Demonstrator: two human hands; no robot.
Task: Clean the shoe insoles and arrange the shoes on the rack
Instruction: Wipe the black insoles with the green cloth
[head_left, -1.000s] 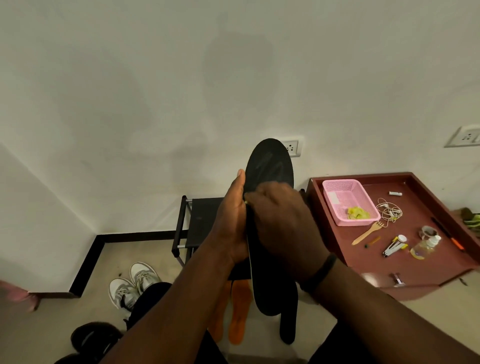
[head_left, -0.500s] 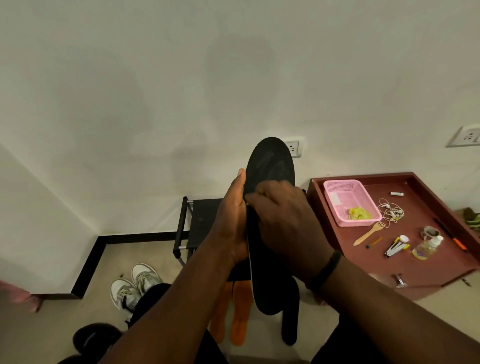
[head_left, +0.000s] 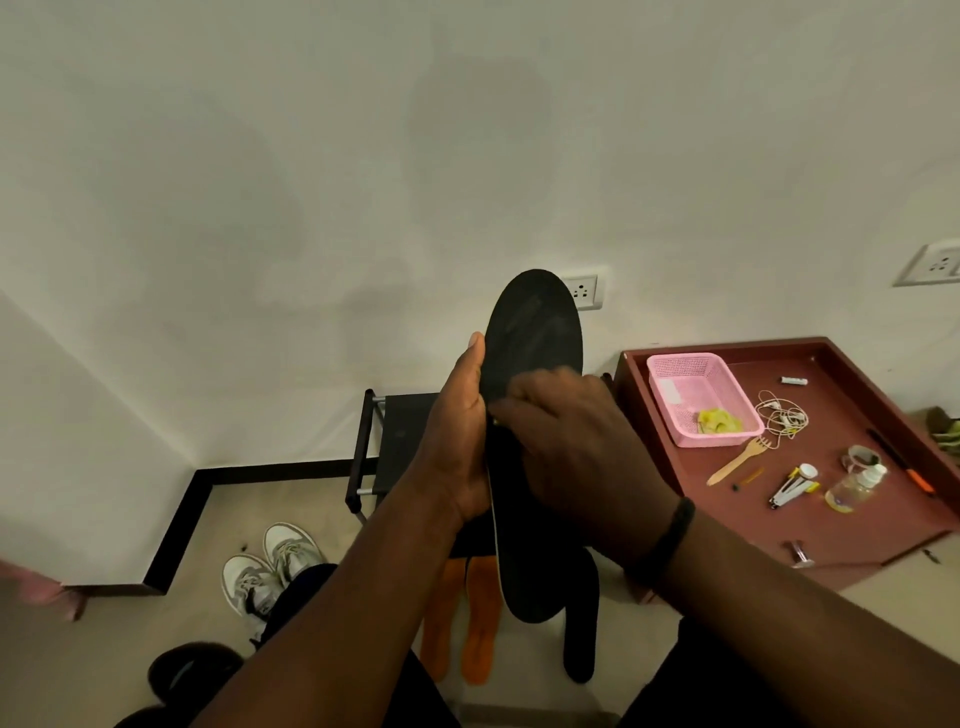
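left hand (head_left: 460, 447) grips black insole (head_left: 535, 332) upright, steadying it; right hand (head_left: 576, 457), fingers curled, rubs surface w/ fingertips, cloth not visible.

Basket (head_left: 701, 400) on table (head_left: 841, 525), right of rack (head_left: 363, 447)

The right hand (head_left: 576, 457) covers the insole's (head_left: 535, 332) middle and hides its own fingertips, the rack (head_left: 395, 441) sits mostly behind both arms, and a socket (head_left: 935, 265) is cut off at the right edge.
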